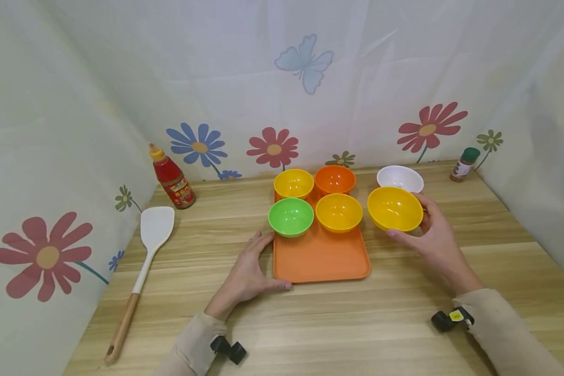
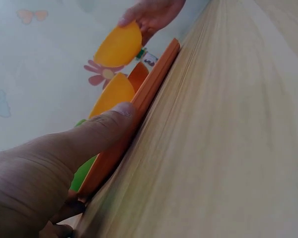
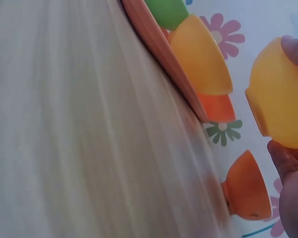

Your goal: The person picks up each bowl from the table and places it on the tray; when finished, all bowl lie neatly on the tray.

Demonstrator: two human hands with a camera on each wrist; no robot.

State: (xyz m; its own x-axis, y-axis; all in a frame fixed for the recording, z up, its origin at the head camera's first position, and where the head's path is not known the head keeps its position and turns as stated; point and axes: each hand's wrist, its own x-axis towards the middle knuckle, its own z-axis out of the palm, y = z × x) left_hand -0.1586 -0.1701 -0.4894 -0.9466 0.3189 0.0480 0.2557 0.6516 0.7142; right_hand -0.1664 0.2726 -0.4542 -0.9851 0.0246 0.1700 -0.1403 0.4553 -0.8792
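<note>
My right hand [image 1: 439, 243] holds a yellow bowl [image 1: 395, 209] by its side, raised off the table right of the orange tray [image 1: 321, 263]. The thumb is at the near side and the fingers are at the far right side. My left hand [image 1: 246, 274] lies at the tray's near left corner, thumb [image 2: 102, 126] extended along the front rim and fingers by the left side. On the tray stand a green bowl [image 1: 291, 216], two yellow bowls [image 1: 339, 213] and an orange bowl [image 1: 335, 180]. Behind the held bowl sits a white-lined bowl [image 1: 399, 178]; its outside looks orange [image 3: 248, 188].
A red sauce bottle [image 1: 175, 180] with a yellow cap stands at the back left. A white spatula [image 1: 156, 227] with a wooden handle lies along the left edge. A small green-capped jar [image 1: 464, 166] stands back right. A printed curtain [image 1: 235, 78] borders the table.
</note>
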